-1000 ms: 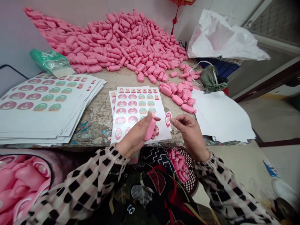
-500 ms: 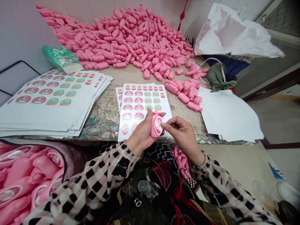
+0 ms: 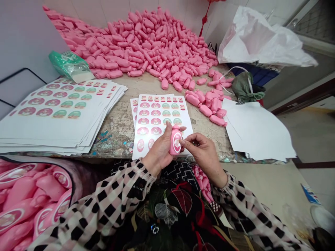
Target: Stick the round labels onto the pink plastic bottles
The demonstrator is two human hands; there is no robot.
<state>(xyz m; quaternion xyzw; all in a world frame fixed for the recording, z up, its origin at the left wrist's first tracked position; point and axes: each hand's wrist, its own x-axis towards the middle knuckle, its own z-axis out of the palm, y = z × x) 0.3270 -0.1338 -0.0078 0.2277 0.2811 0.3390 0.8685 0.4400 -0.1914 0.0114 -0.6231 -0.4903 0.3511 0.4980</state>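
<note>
My left hand (image 3: 159, 153) is wrapped round a small pink bottle (image 3: 174, 134), held upright with its capped end up, above the front of a sticker sheet (image 3: 143, 153). An oval pink-and-white sticker (image 3: 177, 142) covers the side of the bottle that faces me. My right hand (image 3: 205, 153) is closed, its thumb and forefinger at the sticker's right edge; how much of that edge lies flat is hidden by the fingertips. The sheet bears rows of pink and green oval stickers and small red ones along its top.
A large heap of pink bottles (image 3: 146, 42) fills the back of the worktable. More sticker sheets (image 3: 60, 129) are stacked at left, under a green packet (image 3: 69, 66). White sheets (image 3: 259, 129) lie at right. Labelled bottles (image 3: 23, 198) fill a bag at lower left.
The bottle has turned slightly in my left hand, so its sticker faces me more squarely. The right thumb stays at the sticker's edge. The whole view has shifted a little.
</note>
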